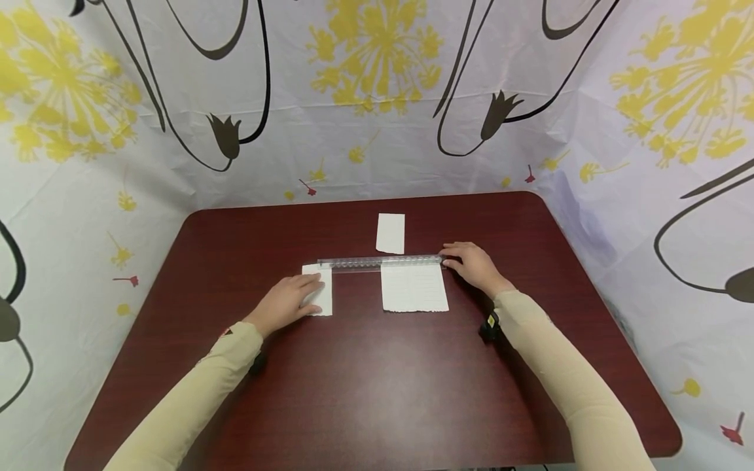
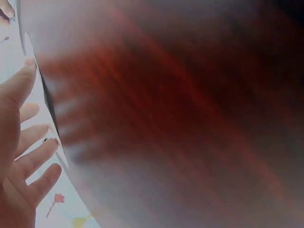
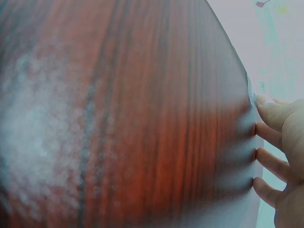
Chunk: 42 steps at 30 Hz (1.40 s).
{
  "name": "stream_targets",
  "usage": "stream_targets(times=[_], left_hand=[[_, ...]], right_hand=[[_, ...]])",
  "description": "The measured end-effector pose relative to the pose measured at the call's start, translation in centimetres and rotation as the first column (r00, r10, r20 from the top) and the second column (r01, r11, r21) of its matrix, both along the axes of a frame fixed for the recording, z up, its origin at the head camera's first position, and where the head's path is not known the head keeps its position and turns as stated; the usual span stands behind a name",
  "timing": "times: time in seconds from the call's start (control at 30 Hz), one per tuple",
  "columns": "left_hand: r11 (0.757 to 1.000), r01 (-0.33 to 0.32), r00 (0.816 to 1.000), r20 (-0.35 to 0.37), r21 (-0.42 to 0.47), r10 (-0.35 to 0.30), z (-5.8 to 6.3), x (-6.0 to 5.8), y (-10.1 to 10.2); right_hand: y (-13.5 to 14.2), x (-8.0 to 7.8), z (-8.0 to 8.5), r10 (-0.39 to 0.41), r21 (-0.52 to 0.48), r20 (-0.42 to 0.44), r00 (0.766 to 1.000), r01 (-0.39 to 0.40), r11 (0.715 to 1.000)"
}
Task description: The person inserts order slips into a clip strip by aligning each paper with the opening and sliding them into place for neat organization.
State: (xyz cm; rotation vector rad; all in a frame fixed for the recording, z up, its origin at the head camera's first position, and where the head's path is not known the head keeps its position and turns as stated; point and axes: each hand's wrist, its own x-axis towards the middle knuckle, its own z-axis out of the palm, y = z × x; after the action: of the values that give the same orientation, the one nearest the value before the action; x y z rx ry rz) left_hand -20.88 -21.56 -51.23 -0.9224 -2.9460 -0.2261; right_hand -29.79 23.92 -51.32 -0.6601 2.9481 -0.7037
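Note:
A clear plastic ruler (image 1: 356,263) lies across the table, left to right. My right hand (image 1: 474,265) holds its right end, thumb on the near side and fingers on the far side. In the right wrist view the thumb (image 3: 268,111) meets a thin clear edge, and the other fingertips reach the tabletop. My left hand (image 1: 285,301) rests with extended, spread fingers on a narrow strip of white paper (image 1: 327,302) whose top meets the ruler's left end. A larger lined paper piece (image 1: 415,288) lies along the ruler's near edge, its bottom edge ragged.
A small white paper piece (image 1: 391,233) lies just beyond the ruler, toward the back. The dark red wooden table (image 1: 377,379) has rounded corners. Patterned white cloth (image 1: 377,150) hangs behind it and on both sides.

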Motion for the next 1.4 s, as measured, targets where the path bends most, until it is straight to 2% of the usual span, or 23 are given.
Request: stream_targets(times=[0.6,1.4], left_hand=[[0.999,0.036,0.999,0.002,-0.003,-0.036,0.0,-0.1,0.3],[0.999,0.047,0.999,-0.001,-0.011,-0.047,0.1,-0.3,1.6]], right_hand=[[0.0,0.0,0.1,0.006,0.003,-0.007,1.0,-0.006,1.0],[0.1,0.0,-0.2,-0.007,0.006,-0.008,1.0,0.007,1.0]])
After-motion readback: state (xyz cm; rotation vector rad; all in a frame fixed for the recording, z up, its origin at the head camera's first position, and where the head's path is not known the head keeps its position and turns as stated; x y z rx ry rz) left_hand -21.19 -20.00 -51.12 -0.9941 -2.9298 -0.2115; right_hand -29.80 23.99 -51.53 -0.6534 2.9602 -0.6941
